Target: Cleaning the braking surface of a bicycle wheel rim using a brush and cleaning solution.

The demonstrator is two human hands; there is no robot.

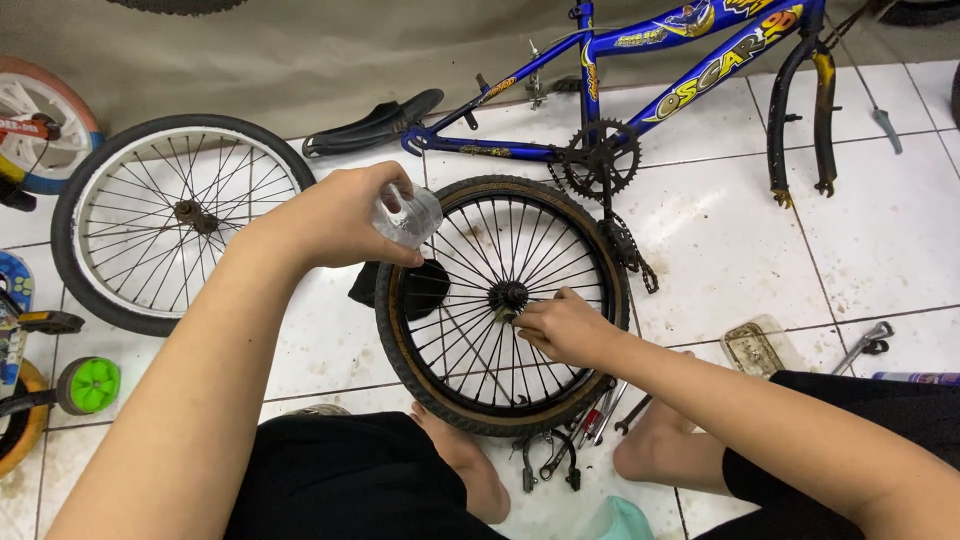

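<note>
Over wheel (pixel 500 300) on floor tiles: my left hand (pixel 345 215) grips clear bottle (pixel 408 215), tilted; right hand (pixel 562 325) pinches hub (pixel 508 296). Wetting hub, I judge; next needs steady pour.

My left hand (pixel 335 215) tipping a clear small bottle (pixel 407 216) over the dark-tyred wheel (pixel 500 300), my right hand (pixel 565 328) pinching at its hub (pixel 508 296), blue bike frame (pixel 640 75) lying beyond

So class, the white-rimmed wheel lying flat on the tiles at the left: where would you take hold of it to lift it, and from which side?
Take the white-rimmed wheel by its black tyre at the near right edge, coming from above. It lies flat, so the tyre is the raised outer ring a grip can wrap; the thin spokes and small hub offer little. That edge is nearest the left hand, though this holds a small clear container.
</note>
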